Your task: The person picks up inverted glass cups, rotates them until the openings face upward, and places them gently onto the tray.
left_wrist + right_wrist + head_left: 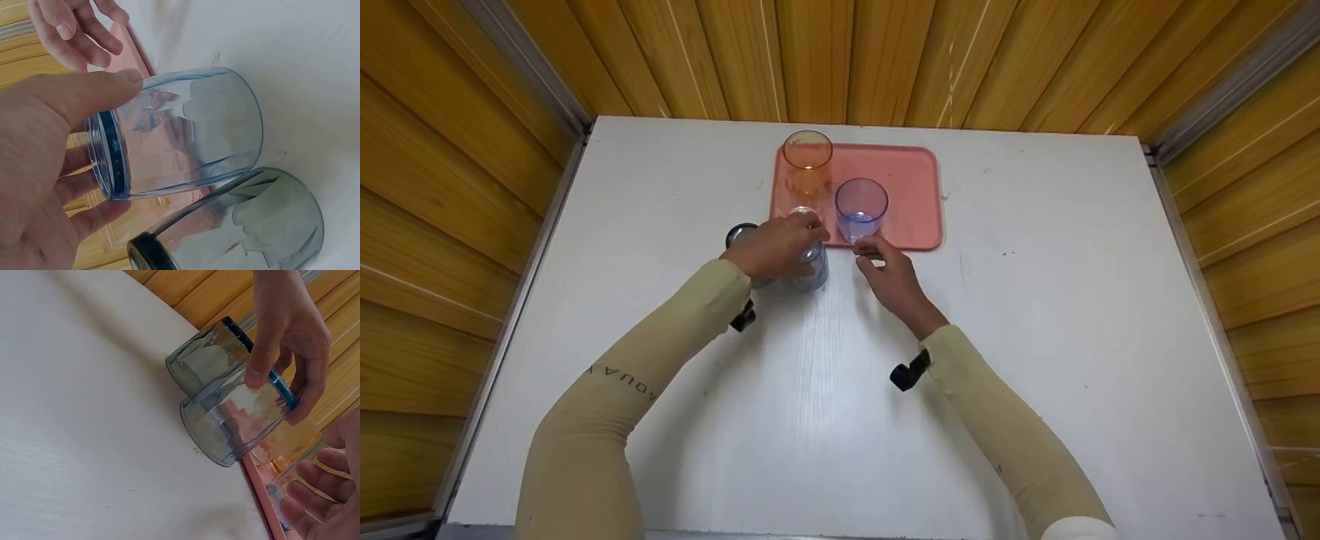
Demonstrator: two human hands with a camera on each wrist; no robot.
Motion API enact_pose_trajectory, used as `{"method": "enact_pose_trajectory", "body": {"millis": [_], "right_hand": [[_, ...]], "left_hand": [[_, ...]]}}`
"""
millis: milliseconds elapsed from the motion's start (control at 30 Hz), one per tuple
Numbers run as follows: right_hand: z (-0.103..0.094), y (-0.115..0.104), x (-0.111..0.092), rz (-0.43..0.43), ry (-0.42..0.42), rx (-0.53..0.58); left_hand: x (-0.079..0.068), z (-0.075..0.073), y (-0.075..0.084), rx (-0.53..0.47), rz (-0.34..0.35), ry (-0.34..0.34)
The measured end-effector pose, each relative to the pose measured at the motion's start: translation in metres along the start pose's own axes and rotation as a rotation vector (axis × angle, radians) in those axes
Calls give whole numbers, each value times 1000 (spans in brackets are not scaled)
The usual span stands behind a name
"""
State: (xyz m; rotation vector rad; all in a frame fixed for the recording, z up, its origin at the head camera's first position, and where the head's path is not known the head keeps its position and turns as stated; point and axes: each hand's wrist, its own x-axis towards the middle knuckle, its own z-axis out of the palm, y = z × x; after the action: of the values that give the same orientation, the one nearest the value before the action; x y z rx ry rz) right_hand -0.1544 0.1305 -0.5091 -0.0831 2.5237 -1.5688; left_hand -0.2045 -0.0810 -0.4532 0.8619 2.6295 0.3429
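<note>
My left hand (776,247) grips a transparent blue glass (812,279) by its thick base, thumb on one side and fingers on the other. The glass stands upside down on the table in front of the tray. Right beside it is a smoky grey-green glass (247,225), also upside down and partly behind my left hand in the head view. My right hand (891,277) holds nothing; its fingers are loosely bent near a purple glass (861,206). That glass stands upright on the pink tray (911,195), near its front edge.
An amber glass (808,161) stands upright at the tray's back left. Before it a clear glass (801,211) is mostly hidden by my left hand. Wood-patterned panels (885,60) border the white table (1035,262) at the back and sides.
</note>
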Motion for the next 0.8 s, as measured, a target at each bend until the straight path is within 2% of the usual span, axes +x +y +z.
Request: {"method": "enact_pose_trajectory", "body": {"millis": [500, 800], "right_hand": [[-1, 0, -1, -2, -30, 16], [1, 1, -2, -4, -28, -6]], "left_hand": [[-4, -5, 4, 40, 24, -9], [-6, -7, 6, -14, 7, -15]]}}
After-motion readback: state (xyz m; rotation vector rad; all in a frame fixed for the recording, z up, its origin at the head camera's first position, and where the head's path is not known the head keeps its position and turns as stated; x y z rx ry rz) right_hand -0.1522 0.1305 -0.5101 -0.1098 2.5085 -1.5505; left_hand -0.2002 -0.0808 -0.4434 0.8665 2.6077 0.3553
